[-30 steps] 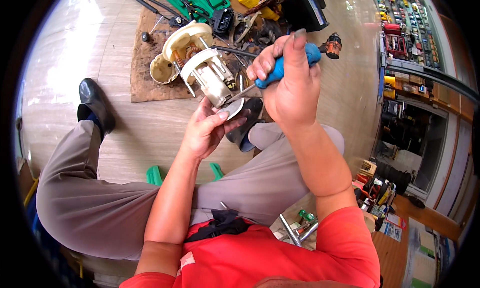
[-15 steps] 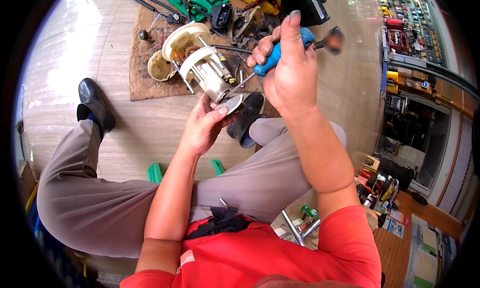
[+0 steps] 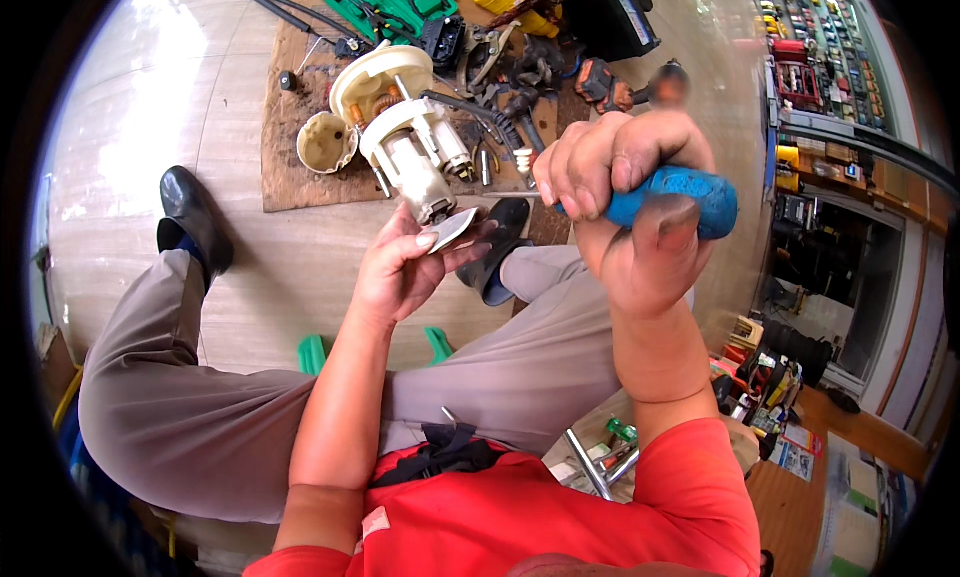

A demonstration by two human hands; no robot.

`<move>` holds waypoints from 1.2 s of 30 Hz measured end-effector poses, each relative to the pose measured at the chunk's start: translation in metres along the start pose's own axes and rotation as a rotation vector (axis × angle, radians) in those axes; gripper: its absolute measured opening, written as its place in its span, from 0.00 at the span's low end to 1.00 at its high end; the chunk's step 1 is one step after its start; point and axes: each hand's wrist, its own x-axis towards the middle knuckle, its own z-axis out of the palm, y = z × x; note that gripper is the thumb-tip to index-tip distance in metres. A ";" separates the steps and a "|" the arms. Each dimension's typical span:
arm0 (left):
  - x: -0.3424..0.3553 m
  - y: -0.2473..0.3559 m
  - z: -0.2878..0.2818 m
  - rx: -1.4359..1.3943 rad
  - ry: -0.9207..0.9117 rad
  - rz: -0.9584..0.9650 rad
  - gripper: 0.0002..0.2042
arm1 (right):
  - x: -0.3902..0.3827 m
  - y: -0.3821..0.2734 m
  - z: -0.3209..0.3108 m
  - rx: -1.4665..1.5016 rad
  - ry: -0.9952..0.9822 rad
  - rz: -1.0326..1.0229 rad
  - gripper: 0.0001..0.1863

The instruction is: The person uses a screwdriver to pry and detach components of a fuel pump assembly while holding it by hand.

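My left hand [image 3: 390, 277] grips a flat, oval grey-white strainer [image 3: 453, 228] at the lower end of a fuel pump module [image 3: 418, 182], its thumb on the strainer. The module is white plastic, with metal rods, a round flange and a brown corrugated hose. It leans away from me above the board. My right hand [image 3: 598, 172] is wrapped round the blue handle of a screwdriver [image 3: 705, 199], thumb along the handle. The thin shaft [image 3: 512, 194] points left, its tip near the module's lower end but apart from it.
A stained wooden board [image 3: 290, 182] on the tiled floor carries a cream plastic cup [image 3: 326, 143], an orange-black power tool [image 3: 603, 85], a green tool case [image 3: 385, 5] and loose dark parts. My boots [image 3: 192, 217] stand either side. Shelves and a wooden counter [image 3: 785, 497] line the right.
My right hand has moved right and nearer to me, turning the screwdriver nearly level and drawing its tip away from the module. My left hand keeps its hold, shifting slightly.
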 end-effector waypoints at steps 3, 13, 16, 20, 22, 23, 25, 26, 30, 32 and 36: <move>0.000 -0.001 0.001 -0.037 -0.007 0.004 0.37 | -0.002 0.002 -0.008 -0.031 -0.050 -0.035 0.21; -0.002 0.003 -0.001 -0.022 0.022 0.007 0.37 | -0.012 0.007 -0.008 -0.988 -0.327 0.422 0.19; 0.003 0.005 -0.001 0.124 0.052 0.068 0.36 | -0.033 0.040 -0.019 -1.048 -0.330 0.312 0.25; 0.001 0.002 0.000 0.169 0.079 0.119 0.36 | -0.038 0.059 -0.015 -0.948 -0.275 0.280 0.30; 0.000 0.004 -0.001 0.147 0.023 0.093 0.37 | -0.040 0.064 -0.012 -0.945 -0.236 0.214 0.28; 0.000 0.007 -0.001 0.137 -0.007 0.081 0.37 | -0.042 0.067 -0.010 -0.943 -0.217 0.179 0.28; -0.002 0.008 -0.004 0.056 -0.096 0.097 0.34 | -0.042 0.068 -0.008 -0.930 -0.220 0.139 0.26; -0.003 0.006 -0.004 -0.040 -0.091 0.127 0.33 | -0.042 0.069 -0.006 -0.922 -0.230 0.120 0.25; 0.002 0.001 -0.004 -0.240 0.146 0.211 0.28 | -0.051 0.079 -0.001 -0.957 -0.247 0.206 0.23; 0.004 -0.003 0.001 -0.230 0.335 0.266 0.25 | -0.058 0.085 0.000 -0.968 -0.267 0.193 0.24; 0.011 0.000 -0.013 -0.247 0.321 0.246 0.23 | -0.073 0.093 0.006 -1.017 -0.304 0.221 0.24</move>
